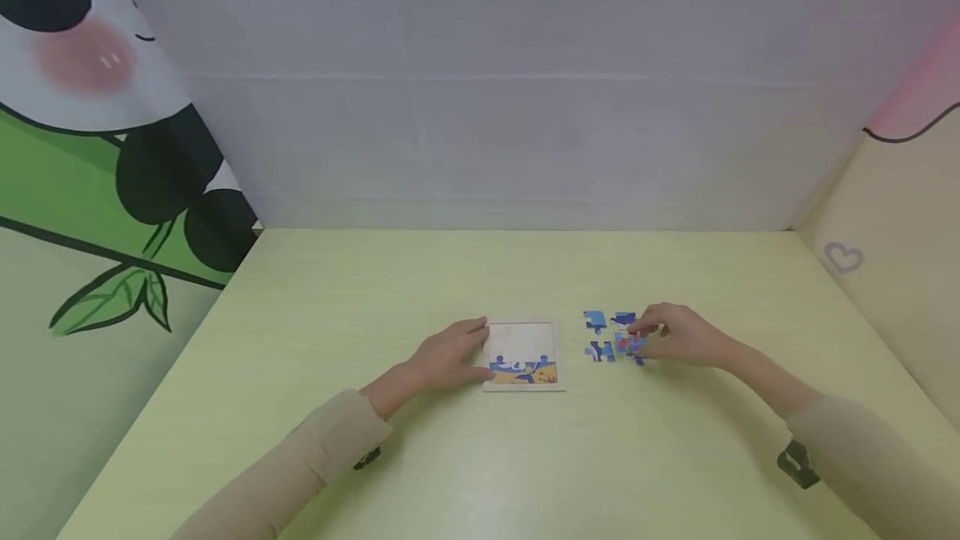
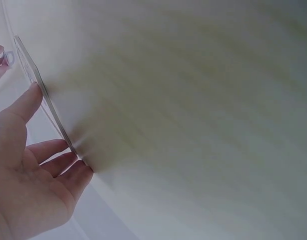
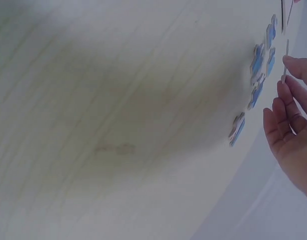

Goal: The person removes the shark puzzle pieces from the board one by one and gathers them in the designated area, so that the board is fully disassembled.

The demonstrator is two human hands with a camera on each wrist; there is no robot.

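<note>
A small square puzzle tray (image 1: 522, 338) lies flat in the head view, with blue and yellow pieces (image 1: 542, 373) along its near side and bare white board above them. My left hand (image 1: 450, 354) rests its thumb and fingertips along the tray's left edge; the left wrist view shows this edge (image 2: 56, 112) from the side. To the right of the tray, my right hand (image 1: 686, 335) is over the loose puzzle pieces (image 1: 600, 351). Between thumb and fingers it pinches one thin puzzle piece (image 3: 287, 49), seen edge-on in the right wrist view.
Several blue jigsaw pieces (image 3: 256, 92) lie close together on the pale yellow-green table (image 1: 360, 282). A grey-white wall (image 1: 525, 148) stands behind the table. Painted side walls (image 1: 112, 298) flank it on the left and right.
</note>
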